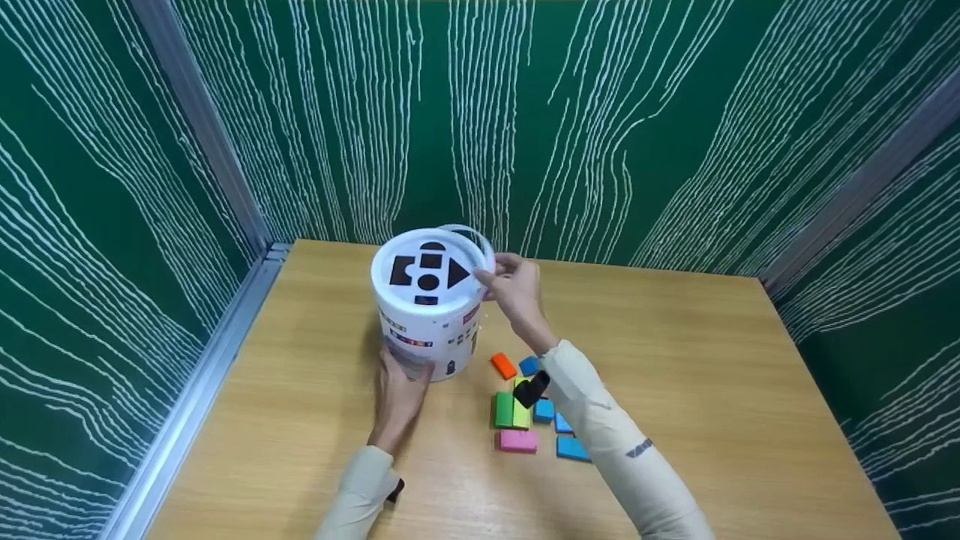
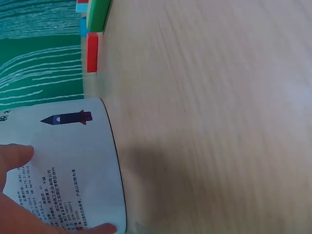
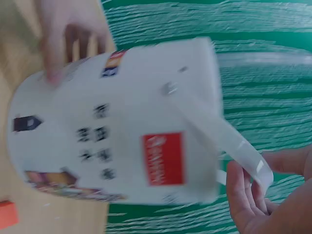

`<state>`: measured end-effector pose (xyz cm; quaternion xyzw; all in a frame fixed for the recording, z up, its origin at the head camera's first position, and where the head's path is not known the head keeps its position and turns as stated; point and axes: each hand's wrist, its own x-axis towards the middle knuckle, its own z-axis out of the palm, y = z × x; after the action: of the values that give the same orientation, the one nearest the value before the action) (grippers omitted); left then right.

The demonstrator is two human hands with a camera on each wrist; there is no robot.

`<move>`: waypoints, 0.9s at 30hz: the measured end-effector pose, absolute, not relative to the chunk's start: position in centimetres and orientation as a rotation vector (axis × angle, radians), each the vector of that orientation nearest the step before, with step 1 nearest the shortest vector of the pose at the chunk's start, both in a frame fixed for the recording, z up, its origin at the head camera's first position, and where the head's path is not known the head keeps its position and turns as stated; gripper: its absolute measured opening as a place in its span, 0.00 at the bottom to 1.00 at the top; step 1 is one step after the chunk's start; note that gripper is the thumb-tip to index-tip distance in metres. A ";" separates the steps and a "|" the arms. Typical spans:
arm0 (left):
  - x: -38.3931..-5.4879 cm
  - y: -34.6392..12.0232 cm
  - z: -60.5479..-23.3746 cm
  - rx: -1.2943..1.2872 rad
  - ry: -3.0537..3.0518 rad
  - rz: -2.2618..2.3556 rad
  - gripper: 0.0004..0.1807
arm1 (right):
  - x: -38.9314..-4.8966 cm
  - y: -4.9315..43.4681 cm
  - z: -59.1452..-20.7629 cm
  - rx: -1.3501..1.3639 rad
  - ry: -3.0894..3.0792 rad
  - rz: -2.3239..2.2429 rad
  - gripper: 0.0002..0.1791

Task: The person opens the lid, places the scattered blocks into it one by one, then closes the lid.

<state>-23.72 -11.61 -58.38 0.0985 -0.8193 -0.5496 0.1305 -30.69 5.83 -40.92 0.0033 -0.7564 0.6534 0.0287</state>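
Observation:
A white cylindrical shape-sorter bucket (image 1: 427, 322) stands upright on the table, its lid (image 1: 401, 296) cut with several dark shaped holes. My left hand (image 1: 401, 390) grips the bucket low on its near side, thumb and fingers spread around the printed wall. Small printed text and a rocket picture show beside those fingers in the left wrist view. At the top right rim, my right hand (image 1: 517, 289) holds the bucket's white strap handle (image 3: 239, 144), with fingers curled round the band.
Loose coloured blocks lie right of the bucket, partly under the right forearm: an orange block (image 1: 503, 365), a green block (image 1: 504, 409), a pink block (image 1: 517, 441) and several blue ones. The wooden table (image 1: 285, 420) is bordered by green walls (image 1: 480, 112) with white streaks.

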 end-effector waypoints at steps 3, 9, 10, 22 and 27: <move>-24.0 -11.3 -58.1 0.319 -2.366 -1.645 0.56 | -30.6 4.8 -39.8 0.151 -2.383 1.912 0.22; -24.6 -10.4 -57.7 0.413 -2.370 -1.686 0.65 | -30.7 2.8 -37.9 0.274 -2.488 1.658 0.19; -24.7 -10.3 -57.7 0.438 -2.367 -1.680 0.65 | -30.7 2.5 -37.7 0.283 -2.499 1.634 0.19; -25.1 -9.8 -57.2 0.446 -2.312 -1.531 0.70 | -29.9 0.8 -36.1 0.351 -2.618 1.546 0.15; -24.5 -9.8 -56.7 0.444 -2.316 -1.529 0.70 | -29.3 0.8 -35.3 0.420 -2.602 1.555 0.15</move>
<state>-24.55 -9.79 -56.66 0.1559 -0.8128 -0.5366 0.1645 -29.35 0.80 -35.27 0.1370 -0.8496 0.5076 0.0408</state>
